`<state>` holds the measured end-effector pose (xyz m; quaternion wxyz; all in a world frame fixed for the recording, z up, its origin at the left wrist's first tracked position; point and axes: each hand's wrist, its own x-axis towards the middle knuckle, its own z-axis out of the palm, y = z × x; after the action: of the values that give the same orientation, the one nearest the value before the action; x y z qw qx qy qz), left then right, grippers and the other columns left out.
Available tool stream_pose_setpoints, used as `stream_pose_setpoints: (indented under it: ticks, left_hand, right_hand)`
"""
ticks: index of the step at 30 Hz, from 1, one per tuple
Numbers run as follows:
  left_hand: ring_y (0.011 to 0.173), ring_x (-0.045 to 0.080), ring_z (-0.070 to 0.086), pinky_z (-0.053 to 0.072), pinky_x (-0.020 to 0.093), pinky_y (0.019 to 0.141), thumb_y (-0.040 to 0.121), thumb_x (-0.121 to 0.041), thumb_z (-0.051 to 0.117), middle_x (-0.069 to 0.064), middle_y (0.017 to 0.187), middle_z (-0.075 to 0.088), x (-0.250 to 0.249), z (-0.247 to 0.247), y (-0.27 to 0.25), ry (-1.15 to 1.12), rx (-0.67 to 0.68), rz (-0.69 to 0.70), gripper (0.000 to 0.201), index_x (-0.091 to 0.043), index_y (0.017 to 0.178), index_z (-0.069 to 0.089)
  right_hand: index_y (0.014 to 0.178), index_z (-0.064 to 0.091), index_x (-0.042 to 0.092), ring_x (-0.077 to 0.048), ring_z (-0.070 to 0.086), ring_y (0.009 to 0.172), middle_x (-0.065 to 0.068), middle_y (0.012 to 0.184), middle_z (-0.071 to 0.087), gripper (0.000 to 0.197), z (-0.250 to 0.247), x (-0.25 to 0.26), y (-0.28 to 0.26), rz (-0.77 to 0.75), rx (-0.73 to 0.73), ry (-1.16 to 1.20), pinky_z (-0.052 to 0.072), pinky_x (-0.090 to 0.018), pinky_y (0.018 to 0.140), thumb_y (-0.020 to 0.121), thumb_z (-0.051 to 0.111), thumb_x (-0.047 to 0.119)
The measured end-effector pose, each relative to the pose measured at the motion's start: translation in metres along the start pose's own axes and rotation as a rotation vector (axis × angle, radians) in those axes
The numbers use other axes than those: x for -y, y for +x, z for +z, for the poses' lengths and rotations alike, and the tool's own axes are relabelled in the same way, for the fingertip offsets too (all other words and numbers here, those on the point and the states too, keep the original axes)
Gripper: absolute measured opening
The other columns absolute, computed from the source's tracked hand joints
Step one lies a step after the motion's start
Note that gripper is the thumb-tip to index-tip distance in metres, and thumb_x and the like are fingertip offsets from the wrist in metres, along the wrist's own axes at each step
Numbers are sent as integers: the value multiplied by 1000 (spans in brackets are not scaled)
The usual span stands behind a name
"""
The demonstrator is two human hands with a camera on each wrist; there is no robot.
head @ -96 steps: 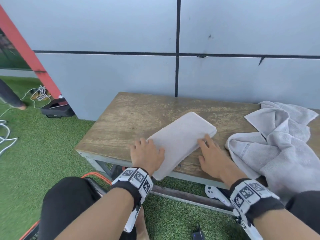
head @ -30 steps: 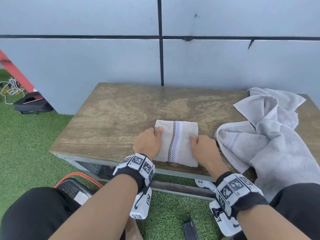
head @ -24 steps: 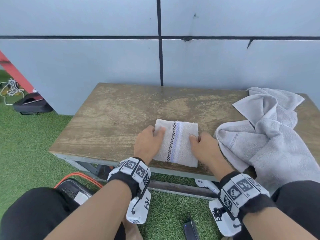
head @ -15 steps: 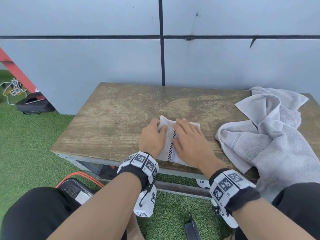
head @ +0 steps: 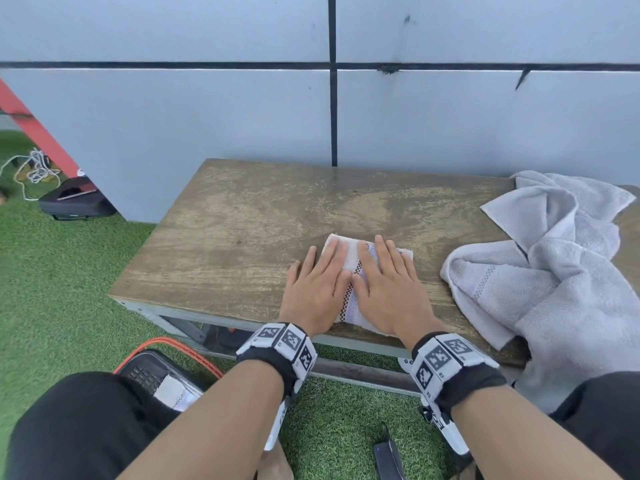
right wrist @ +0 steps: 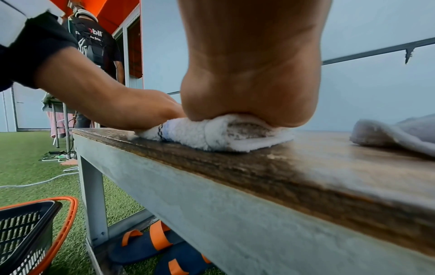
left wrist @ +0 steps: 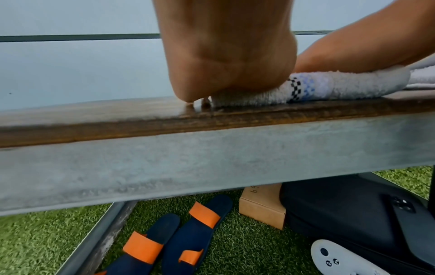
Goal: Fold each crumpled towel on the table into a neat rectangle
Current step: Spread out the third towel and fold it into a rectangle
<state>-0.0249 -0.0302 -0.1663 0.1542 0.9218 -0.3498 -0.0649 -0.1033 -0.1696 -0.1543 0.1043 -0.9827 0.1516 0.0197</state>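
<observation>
The small folded towel (head: pixel 351 271) is pressed flat near the front edge of the wooden surface (head: pixel 242 237) by the left hand (head: pixel 317 289) and the right hand (head: pixel 388 289), laid side by side with fingers (head: pixel 379 251) straight and spread, nothing being gripped. Bare wood is left to the left and behind. The crumpled grey towel (head: pixel 554 271) is heaped at the right edge, just apart from the folded one.
</observation>
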Motion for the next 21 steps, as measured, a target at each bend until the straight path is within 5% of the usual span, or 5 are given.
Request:
stream_pose_setpoints:
  ticks: [7, 11, 15, 17, 21]
  left_hand:
    - [153, 37, 1, 20, 56, 118, 100, -66, 23, 11, 167, -14, -5, -17, 5, 157, -15, -241, 74, -26, 160, 8]
    - [135, 35, 33, 36, 47, 107, 94, -64, 41, 18, 152, 26, -12, -28, -10, 110, -182, -371, 82, -7, 150, 28]
    - [120, 32, 41, 36, 44, 104, 88, -69, 46, 13, 127, 43, -13, -25, -29, 0, -127, -473, 71, -7, 122, 52]
    - [120, 32, 45, 42, 47, 102, 87, -60, 54, 13, 124, 49, -11, -25, -29, -141, -48, -438, 57, -8, 110, 58]
    - [83, 25, 67, 59, 41, 67, 83, -28, 69, 10, 93, 69, -10, -42, -28, -588, 26, -343, 29, -4, 98, 64]
  right_hand:
    - [157, 13, 5, -34, 37, 132, -20, 147, 36, 75, -17, 16, -7, 145, 46, -213, 30, -44, 111, 102, 16, 56]
    - [144, 32, -3, -32, 48, 122, -18, 133, 46, 74, -22, 16, -18, 217, 9, -226, 39, -40, 103, 101, 25, 57]
    - [136, 39, -4, -30, 54, 113, -16, 125, 52, 71, -18, 17, -33, 211, -34, -241, 44, -38, 95, 101, 25, 57]
    - [136, 39, -3, -30, 54, 114, -16, 124, 53, 72, -19, 18, -39, 199, -26, -213, 44, -39, 96, 101, 24, 58]
    - [140, 38, 8, -36, 48, 123, -17, 132, 47, 65, -24, 13, -50, 168, 31, 32, 41, -45, 101, 100, 30, 58]
